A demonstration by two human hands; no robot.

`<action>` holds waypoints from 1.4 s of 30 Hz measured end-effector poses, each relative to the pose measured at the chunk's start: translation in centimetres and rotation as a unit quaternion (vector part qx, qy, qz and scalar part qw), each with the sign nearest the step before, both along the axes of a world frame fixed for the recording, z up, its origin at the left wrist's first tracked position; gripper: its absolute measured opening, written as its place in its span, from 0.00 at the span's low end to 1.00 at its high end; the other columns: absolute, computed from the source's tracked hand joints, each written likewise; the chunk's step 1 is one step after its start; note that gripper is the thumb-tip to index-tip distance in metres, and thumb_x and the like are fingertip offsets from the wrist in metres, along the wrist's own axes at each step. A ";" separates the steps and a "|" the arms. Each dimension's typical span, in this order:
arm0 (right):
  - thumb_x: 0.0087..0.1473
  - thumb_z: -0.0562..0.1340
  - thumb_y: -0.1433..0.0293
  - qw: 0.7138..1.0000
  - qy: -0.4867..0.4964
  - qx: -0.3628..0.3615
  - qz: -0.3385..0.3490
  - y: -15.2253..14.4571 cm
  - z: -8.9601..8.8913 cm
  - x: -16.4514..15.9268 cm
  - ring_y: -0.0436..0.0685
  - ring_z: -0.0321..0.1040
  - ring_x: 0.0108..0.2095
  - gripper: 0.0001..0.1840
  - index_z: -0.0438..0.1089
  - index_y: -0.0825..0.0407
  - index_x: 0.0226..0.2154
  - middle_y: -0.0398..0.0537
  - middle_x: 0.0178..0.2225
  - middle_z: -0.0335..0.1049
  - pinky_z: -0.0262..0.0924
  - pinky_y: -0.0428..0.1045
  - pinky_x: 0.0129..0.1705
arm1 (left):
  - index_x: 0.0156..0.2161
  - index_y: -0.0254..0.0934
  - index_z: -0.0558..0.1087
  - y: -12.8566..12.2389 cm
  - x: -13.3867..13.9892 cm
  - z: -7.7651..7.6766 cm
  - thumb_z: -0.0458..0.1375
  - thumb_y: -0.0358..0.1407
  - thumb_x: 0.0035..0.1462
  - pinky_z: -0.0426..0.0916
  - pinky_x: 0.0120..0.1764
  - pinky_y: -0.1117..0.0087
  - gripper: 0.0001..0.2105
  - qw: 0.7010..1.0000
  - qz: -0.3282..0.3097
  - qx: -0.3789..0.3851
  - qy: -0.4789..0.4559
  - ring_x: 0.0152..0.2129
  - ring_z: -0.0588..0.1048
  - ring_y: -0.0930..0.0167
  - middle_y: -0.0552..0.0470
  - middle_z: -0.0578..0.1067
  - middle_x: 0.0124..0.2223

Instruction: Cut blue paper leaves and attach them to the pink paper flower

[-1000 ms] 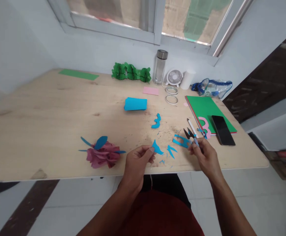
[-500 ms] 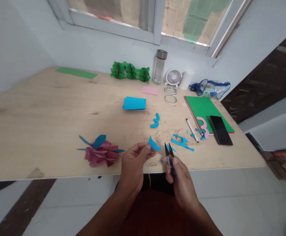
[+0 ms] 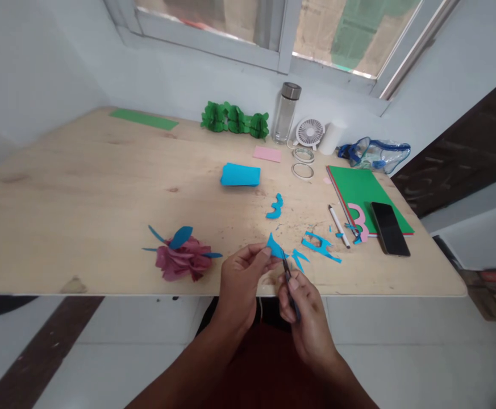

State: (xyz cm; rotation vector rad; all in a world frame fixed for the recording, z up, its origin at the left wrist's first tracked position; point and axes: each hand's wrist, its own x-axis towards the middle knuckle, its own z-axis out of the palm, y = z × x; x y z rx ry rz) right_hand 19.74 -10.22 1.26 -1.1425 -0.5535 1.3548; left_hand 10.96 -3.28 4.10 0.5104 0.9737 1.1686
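Observation:
Between its thumb and fingers, my left hand (image 3: 245,275) pinches a small blue piece of paper (image 3: 276,247) above the table's front edge. My right hand (image 3: 302,298) is closed around dark thread snips (image 3: 289,279), whose blades point up and meet the right side of that paper. Cut blue paper scraps (image 3: 321,245) lie just right of the snips. Farther back is a wavy blue paper cutout (image 3: 276,207). To the left of my hands rests a dusky pink paper flower (image 3: 182,258) with blue paper leaves (image 3: 182,236).
A stack of blue paper (image 3: 241,175) lies mid-table. On the right are a white marker (image 3: 339,226), a pink cutout (image 3: 358,218), green sheets (image 3: 356,190) and a phone (image 3: 390,228). Along the wall stand a green paper garland (image 3: 234,120), glass bottle (image 3: 285,116) and small fan (image 3: 309,133).
The snips have moved up and left to the blue paper, and their blades have come together. My view has shifted a little, so everything sits farther right.

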 end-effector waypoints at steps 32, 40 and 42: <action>0.53 0.61 0.56 1.000 0.010 0.017 -0.019 0.1 0.5 -0.6 0.46 0.37 0.17 0.16 0.61 0.50 0.27 0.32 0.17 0.45 0.35 0.45 0.18 | 0.27 0.33 0.74 -0.6 -0.2 0.7 0.65 0.33 0.42 0.70 0.31 0.74 0.06 1.000 -0.014 -0.005 0.020 0.20 0.74 0.75 0.56 0.75 0.21; 0.53 0.61 0.56 1.000 -0.005 0.000 -0.026 0.0 0.2 -0.4 0.45 0.37 0.17 0.17 0.60 0.50 0.24 0.32 0.16 0.44 0.35 0.45 0.18 | 0.28 0.33 0.74 -0.5 -0.4 0.5 0.66 0.33 0.41 0.71 0.28 0.74 0.07 1.000 -0.017 -0.020 0.006 0.19 0.74 0.74 0.55 0.76 0.21; 0.53 0.62 0.56 1.000 -0.019 -0.005 -0.014 0.0 0.2 0.0 0.45 0.37 0.17 0.16 0.64 0.51 0.28 0.32 0.17 0.44 0.35 0.45 0.18 | 0.27 0.33 0.74 -0.4 -0.6 0.4 0.66 0.33 0.41 0.70 0.27 0.74 0.07 0.999 -0.026 -0.024 0.010 0.19 0.74 0.74 0.54 0.76 0.22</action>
